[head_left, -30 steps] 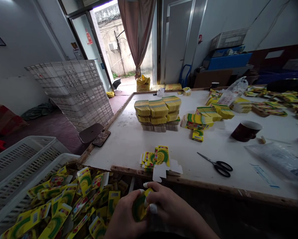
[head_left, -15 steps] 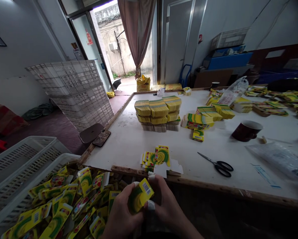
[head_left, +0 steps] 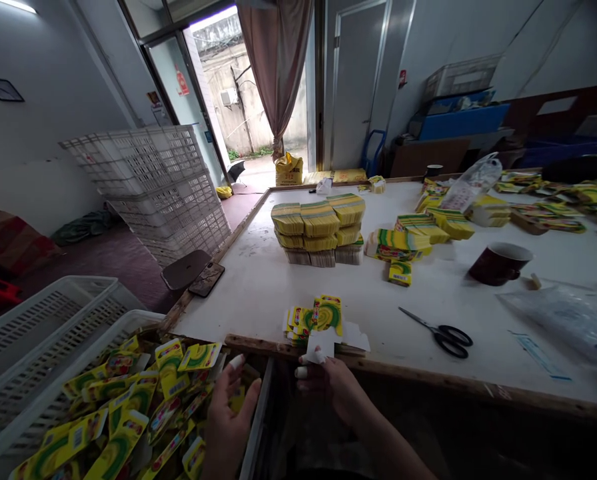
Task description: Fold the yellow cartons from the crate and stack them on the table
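My left hand [head_left: 230, 410], with white tape on a fingertip, is open, its fingers apart over the near side of a white plastic crate [head_left: 261, 417]. The crate holds a heap of yellow-green folded cartons [head_left: 133, 397]. At the table's front edge, my right hand [head_left: 338, 387] has its taped fingertips closed at the white flap of a flat yellow carton [head_left: 327, 313]. This carton lies on a small pile of similar flat ones; the fingers partly hide the flap.
Bundled carton stacks [head_left: 318, 230] stand mid-table. Scissors [head_left: 438, 331], a dark mug [head_left: 501, 262] and a clear plastic bag [head_left: 568, 320] lie to the right. A phone [head_left: 207, 279] rests at the left edge. Tall white crates [head_left: 153, 187] stand beyond.
The carton held between both hands is gone from them. My left hand has moved left and opened over the crate; my right hand has reached the carton flap at the table edge.
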A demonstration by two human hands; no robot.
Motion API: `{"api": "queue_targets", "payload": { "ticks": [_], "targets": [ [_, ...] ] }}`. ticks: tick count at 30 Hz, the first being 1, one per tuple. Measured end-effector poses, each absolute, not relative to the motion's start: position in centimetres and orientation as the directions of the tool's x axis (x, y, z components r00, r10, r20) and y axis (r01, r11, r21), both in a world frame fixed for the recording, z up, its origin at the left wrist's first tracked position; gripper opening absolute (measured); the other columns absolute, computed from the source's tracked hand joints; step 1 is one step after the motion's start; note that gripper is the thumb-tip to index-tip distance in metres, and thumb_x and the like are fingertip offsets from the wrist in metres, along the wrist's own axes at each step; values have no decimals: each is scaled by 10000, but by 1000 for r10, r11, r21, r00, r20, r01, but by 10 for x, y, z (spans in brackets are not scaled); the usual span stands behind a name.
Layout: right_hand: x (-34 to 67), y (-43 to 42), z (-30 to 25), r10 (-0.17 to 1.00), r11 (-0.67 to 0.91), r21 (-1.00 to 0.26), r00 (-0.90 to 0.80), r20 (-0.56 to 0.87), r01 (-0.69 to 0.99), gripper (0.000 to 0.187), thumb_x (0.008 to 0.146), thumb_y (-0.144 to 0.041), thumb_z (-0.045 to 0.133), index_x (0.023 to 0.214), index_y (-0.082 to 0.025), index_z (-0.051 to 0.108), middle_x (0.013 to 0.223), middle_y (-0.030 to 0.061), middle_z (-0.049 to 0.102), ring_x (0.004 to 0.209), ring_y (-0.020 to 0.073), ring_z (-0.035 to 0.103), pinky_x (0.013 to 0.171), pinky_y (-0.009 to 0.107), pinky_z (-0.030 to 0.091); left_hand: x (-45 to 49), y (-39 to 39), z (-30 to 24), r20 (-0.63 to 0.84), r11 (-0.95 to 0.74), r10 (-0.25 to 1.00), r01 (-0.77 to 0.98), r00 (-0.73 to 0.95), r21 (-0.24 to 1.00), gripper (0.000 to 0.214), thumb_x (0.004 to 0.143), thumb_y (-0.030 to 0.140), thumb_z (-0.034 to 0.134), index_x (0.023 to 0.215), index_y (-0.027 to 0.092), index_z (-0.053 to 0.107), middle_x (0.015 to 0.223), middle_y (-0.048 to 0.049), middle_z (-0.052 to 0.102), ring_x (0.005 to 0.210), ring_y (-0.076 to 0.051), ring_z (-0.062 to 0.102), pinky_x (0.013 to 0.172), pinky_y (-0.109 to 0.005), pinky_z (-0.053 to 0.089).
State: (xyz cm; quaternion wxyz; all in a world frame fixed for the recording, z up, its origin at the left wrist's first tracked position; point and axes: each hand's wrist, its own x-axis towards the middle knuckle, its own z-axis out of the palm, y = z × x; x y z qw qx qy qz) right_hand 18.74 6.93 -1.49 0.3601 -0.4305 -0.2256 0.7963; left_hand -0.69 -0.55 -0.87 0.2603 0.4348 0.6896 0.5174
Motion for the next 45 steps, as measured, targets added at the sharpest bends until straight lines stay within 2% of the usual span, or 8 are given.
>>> {"api": "queue_targets", "payload": {
  "ticks": [5,10,12,16,21,34,42,45],
  "targets": [
    [189,48,-13,802,-551,-746,-487,-347,-375,448,788,-555,612,655,-128,625,557,19,644,485,125,590,522,230,455,23,-1,-20,-67,54,951,-49,-301,997,672,631,540,751,1166,170,582,1176,-166,650,1112,-324,590,925,-442,475],
    [194,28,-19,507,-434,-899,-811,-292,53,502,753,-554,634,518,-112,590,457,-36,504,386,32,331,415,168,217,37,5,6,-163,-4,960,-596,-227,803,680,708,718,534,1087,169,667,984,-137,726,1027,-328,642,859,-443,520],
    [194,28,-20,537,-340,-935,-794,-284,104,485,792,-534,581,523,-131,556,475,-45,470,411,44,313,419,176,206,36,10,18,-213,-36,927,-641,-308,767,561,767,632,523,1051,178,691,817,-100,742,910,-303,684,832,-442,534],
    [192,31,-9,932,44,-980,-362,-30,195,127,775,-289,622,764,-181,556,651,-34,511,594,116,462,560,211,370,36,12,23,-212,-177,847,-635,-487,752,481,791,561,511,1091,221,669,778,-56,738,831,-264,695,825,-420,543],
    [183,20,12,898,349,-917,-348,269,192,174,775,-145,551,936,-209,546,919,41,563,818,174,551,727,254,447,60,3,6,-89,-185,869,-487,-486,853,658,829,670,279,1150,214,628,880,-84,726,913,-280,669,811,-410,548],
    [166,6,8,925,139,-980,-373,77,141,300,604,-42,581,777,-220,412,703,-66,468,621,103,415,561,193,347,77,-2,6,34,-233,827,-287,-561,929,799,800,719,102,1172,215,597,964,-87,703,931,-320,640,780,-437,543],
    [166,7,22,836,36,-965,-521,172,-262,251,711,-167,603,902,-214,446,1148,63,558,976,189,538,788,255,435,76,-4,6,-62,-255,904,-651,-422,715,635,694,722,503,970,167,643,831,-83,622,837,-279,625,738,-394,546],
    [167,8,23,808,76,-973,-559,187,-217,308,724,-126,588,991,-221,468,1222,63,534,1038,202,520,848,279,414,71,-1,6,-123,-254,906,-752,-405,609,496,611,584,714,876,173,631,779,-36,571,751,-206,595,701,-321,547]
  ]
}}
